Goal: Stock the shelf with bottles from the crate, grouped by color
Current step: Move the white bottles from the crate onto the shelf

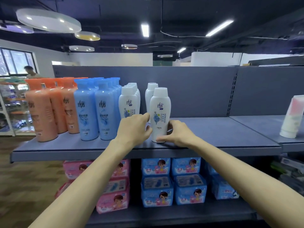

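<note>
Both arms extended forward; left hand (134, 128) fingers curled, right hand (175, 131) fingers curled, thumb low.
</note>
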{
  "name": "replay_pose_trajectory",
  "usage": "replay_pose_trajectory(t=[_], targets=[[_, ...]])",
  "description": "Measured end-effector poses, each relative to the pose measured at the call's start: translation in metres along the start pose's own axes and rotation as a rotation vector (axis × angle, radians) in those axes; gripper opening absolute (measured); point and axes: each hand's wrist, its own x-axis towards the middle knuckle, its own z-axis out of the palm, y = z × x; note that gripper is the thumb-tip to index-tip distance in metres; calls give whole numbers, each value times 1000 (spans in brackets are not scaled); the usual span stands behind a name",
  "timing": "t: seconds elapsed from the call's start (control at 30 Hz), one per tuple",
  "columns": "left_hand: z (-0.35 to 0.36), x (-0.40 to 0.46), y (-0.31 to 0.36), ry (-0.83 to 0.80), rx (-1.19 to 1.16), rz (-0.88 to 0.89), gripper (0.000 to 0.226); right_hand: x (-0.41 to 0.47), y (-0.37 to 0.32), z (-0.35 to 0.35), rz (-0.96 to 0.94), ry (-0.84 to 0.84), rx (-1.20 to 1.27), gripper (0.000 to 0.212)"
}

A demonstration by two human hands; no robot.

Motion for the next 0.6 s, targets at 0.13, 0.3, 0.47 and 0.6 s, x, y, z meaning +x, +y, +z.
replay_pose_trajectory(t=[0.13, 0.3, 0.47, 0.6], targets=[[7, 1, -3, -16, 19, -8, 18, 13, 1, -3, 12, -43, 30, 58], [11, 13, -3, -7, -5, -41, 17, 40, 7, 3, 42, 1, -2, 66], [19, 21, -4, -28, 10, -49, 17, 67, 9, 11, 73, 49, -14, 57], [22, 24, -7, -27, 41, -48, 18, 85, 11, 17, 98, 51, -7, 55]])
